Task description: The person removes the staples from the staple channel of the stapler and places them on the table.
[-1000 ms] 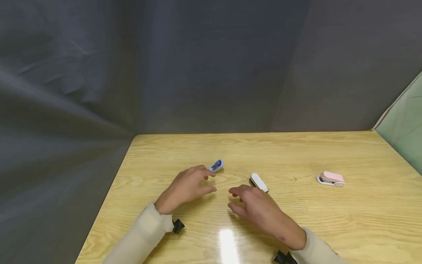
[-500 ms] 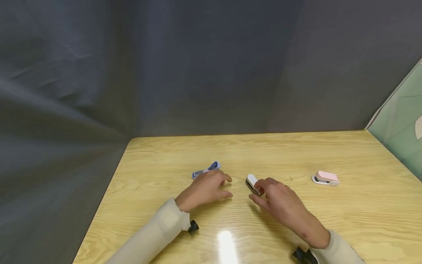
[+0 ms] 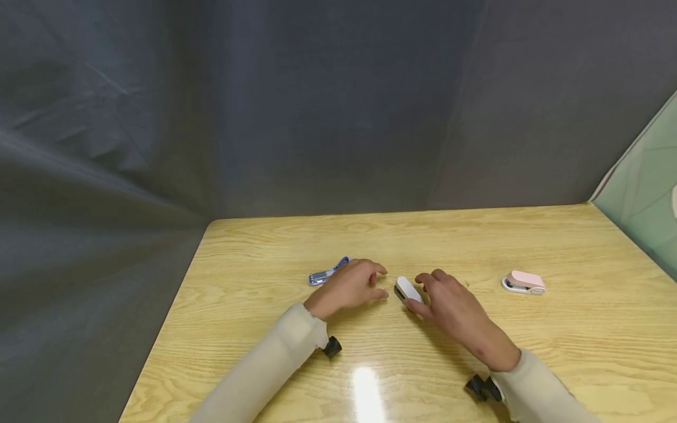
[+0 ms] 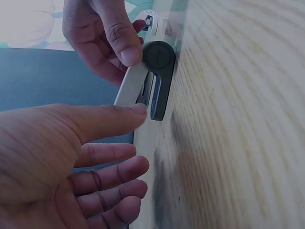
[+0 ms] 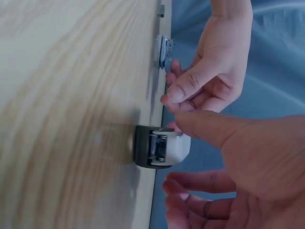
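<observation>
A white stapler [image 3: 408, 289] with a dark base lies on the table between both hands. My right hand [image 3: 459, 308] is beside it, thumb and fingers spread to either side. In the right wrist view the thumb is close to the white top of the stapler [image 5: 177, 148]; whether it touches, I cannot tell. My left hand [image 3: 350, 285] hovers at the stapler's left, its fingers loosely extended and holding nothing. In the left wrist view its thumb lies near the stapler's front end. Behind the left hand lies a blue stapler [image 3: 319, 277], swung open and partly hidden.
A pink and white stapler [image 3: 523, 282] lies farther right on the wooden table [image 3: 254, 247]. Dark fabric [image 3: 338, 106] hangs behind the table and along its left. A green patterned surface [image 3: 642, 176] borders the right edge. Black wrist cameras sit under both sleeves.
Both hands have moved right overall. The left hand has come closer to the white stapler. My right fingers, closer around the stapler half a second ago, are now spread wider.
</observation>
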`<state>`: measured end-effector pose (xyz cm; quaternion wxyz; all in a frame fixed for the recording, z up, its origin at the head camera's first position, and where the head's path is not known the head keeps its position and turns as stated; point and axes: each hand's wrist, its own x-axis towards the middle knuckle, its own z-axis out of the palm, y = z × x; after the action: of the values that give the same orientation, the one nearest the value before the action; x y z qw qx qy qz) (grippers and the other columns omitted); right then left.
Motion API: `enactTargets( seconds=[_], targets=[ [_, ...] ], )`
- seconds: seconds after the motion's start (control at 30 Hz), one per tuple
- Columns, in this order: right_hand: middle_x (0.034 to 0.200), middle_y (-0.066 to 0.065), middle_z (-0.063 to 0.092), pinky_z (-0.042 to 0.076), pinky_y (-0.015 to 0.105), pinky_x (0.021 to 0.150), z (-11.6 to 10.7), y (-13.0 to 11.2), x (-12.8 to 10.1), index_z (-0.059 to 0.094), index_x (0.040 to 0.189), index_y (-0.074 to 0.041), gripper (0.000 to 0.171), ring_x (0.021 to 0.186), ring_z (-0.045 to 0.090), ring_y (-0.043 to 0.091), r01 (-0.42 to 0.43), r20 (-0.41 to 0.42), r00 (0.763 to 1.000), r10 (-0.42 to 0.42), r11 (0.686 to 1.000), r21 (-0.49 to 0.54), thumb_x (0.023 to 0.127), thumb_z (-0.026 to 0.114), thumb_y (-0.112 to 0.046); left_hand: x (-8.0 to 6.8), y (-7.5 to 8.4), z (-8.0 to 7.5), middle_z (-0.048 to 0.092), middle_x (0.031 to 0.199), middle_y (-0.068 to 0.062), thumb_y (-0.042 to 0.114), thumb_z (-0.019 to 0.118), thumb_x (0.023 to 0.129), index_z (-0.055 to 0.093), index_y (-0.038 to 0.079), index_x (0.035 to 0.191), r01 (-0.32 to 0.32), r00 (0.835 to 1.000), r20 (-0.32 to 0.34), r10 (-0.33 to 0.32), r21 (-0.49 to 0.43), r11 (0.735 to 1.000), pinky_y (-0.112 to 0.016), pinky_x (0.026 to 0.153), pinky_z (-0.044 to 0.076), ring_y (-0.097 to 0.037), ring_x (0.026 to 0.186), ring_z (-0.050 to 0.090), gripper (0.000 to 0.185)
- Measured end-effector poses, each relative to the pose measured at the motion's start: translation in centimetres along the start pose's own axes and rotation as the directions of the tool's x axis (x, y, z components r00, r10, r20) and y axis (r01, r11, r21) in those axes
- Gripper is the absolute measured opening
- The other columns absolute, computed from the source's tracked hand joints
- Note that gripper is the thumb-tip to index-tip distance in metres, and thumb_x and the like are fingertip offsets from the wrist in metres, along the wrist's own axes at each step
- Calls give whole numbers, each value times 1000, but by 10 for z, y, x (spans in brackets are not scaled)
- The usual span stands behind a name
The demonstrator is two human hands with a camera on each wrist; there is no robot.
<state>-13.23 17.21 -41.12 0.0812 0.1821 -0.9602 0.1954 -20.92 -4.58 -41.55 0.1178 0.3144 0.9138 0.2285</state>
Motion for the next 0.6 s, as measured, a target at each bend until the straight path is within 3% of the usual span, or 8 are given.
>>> enactTargets(
  seconds=[0.2,0.4,0.6],
  targets=[
    [87,8,62,48,32,56,5,2,6,70,103,4,39,68,54,15,13,29,999,-13,1000,13,87,85,-29,9,-2,2,59,81,10,18,79,94,70,10,132,-23,999,31,24,-23,999,-24,68,44,-7,69,52,40],
    [76,0,55,42,29,54,5,2,8,66,85,-5,27,63,45,12,44,50,998,-46,998,47,87,86,-23,14,-1,5,61,82,12,15,78,94,71,10,129,-43,998,50,45,-44,998,-24,77,45,-7,74,54,36],
    [75,-1,55,43,31,55,4,2,11,67,83,-6,23,64,46,12,26,83,996,-33,996,84,87,85,-18,17,4,9,60,77,11,19,80,93,75,15,122,-56,997,56,59,-56,997,-23,64,41,-7,68,50,29]
  ],
)
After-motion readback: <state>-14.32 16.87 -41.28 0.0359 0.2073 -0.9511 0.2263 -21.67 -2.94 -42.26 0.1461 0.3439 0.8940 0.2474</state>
